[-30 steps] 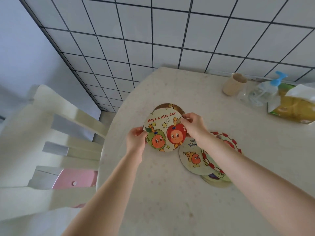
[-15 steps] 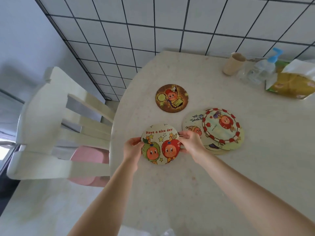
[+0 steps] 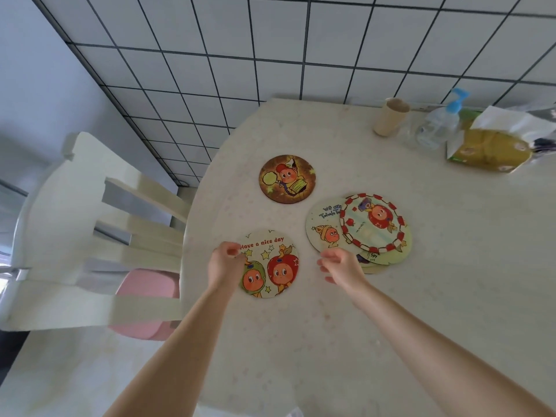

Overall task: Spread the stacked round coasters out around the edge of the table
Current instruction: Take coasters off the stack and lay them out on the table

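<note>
A cream "Have a nice day" coaster point(image 3: 272, 263) lies flat near the table's left edge. My left hand point(image 3: 224, 264) rests on its left rim, fingertips touching it. My right hand point(image 3: 340, 266) hovers just right of it, fingers loosely apart and holding nothing. A dark brown coaster point(image 3: 287, 179) lies alone farther back. A loose stack of several coasters point(image 3: 359, 230) sits to the right, a red-bordered one on top, its near edge partly behind my right hand.
The pale round table point(image 3: 331, 341) meets a tiled wall at the back. A paper cup point(image 3: 389, 117), a pump bottle point(image 3: 439, 124) and a yellow tissue pack point(image 3: 490, 149) stand at the back right. A white chair point(image 3: 90, 236) with a pink seat stands at the left.
Both hands carried the "Have a nice day" coaster toward me and laid it by the left edge. My right hand let go and drew away to the right.
</note>
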The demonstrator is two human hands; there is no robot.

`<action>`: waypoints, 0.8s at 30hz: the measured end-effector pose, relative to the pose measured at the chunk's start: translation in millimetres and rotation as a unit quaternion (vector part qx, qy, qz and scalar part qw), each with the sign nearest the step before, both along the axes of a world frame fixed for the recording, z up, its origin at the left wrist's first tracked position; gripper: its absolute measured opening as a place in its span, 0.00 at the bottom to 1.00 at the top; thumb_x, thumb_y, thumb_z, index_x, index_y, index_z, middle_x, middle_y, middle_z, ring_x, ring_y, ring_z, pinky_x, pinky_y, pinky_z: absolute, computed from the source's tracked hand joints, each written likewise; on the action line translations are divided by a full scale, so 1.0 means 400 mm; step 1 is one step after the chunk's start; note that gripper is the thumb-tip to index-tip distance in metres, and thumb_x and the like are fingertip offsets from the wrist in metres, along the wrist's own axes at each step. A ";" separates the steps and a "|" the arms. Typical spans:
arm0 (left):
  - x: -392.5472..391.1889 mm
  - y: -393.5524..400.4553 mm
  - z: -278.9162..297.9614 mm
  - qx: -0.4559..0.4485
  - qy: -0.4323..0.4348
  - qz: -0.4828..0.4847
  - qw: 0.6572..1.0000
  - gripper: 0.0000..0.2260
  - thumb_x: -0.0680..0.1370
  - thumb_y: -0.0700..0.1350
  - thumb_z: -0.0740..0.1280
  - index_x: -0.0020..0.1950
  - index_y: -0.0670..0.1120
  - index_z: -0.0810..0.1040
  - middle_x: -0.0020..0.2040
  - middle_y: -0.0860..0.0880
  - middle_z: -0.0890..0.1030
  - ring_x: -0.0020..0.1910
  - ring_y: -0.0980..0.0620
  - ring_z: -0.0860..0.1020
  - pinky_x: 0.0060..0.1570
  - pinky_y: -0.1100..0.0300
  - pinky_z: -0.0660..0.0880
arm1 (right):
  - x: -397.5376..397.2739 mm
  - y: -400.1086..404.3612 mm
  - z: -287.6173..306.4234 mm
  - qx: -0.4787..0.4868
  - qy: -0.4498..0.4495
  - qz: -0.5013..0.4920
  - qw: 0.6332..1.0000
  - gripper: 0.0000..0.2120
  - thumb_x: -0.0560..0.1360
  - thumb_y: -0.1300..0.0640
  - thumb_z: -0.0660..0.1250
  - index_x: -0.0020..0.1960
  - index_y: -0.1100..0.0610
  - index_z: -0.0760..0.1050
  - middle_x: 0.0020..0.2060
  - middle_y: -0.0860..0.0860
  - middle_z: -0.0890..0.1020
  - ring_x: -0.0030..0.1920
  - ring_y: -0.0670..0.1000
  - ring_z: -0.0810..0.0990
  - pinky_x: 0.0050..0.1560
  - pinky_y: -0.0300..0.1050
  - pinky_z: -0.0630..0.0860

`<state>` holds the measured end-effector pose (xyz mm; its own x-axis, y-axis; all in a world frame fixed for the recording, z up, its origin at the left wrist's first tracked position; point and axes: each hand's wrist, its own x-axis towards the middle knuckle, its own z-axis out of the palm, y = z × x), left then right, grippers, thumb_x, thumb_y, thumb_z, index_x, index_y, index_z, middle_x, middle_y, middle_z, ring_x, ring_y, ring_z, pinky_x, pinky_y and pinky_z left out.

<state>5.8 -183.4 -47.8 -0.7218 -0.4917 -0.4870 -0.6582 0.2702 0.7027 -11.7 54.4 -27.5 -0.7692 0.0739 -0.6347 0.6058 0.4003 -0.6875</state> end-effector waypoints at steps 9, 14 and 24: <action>-0.129 0.263 0.011 0.034 -0.003 -0.116 0.993 0.12 0.76 0.40 0.62 0.57 0.50 0.77 0.52 0.53 0.77 0.42 0.56 0.76 0.35 0.62 0.72 | -0.076 0.219 -0.012 0.063 -0.009 -0.082 0.995 0.16 0.76 0.60 0.63 0.63 0.57 0.75 0.55 0.53 0.81 0.54 0.54 0.81 0.59 0.56 0.79; -0.207 0.401 0.006 0.061 0.001 -0.148 0.987 0.14 0.76 0.40 0.62 0.61 0.48 0.75 0.58 0.52 0.77 0.46 0.57 0.74 0.33 0.66 0.67 | -0.130 0.324 -0.020 0.065 -0.042 -0.193 0.978 0.11 0.74 0.64 0.60 0.53 0.64 0.77 0.48 0.61 0.84 0.50 0.61 0.83 0.55 0.62 0.80; -0.306 0.525 0.008 0.070 -0.005 -0.077 0.995 0.18 0.74 0.43 0.67 0.63 0.48 0.73 0.54 0.50 0.80 0.46 0.50 0.79 0.35 0.59 0.74 | -0.224 0.382 -0.031 0.016 -0.068 -0.203 0.977 0.06 0.75 0.62 0.62 0.40 0.58 0.74 0.33 0.53 0.75 0.32 0.52 0.76 0.52 0.55 0.81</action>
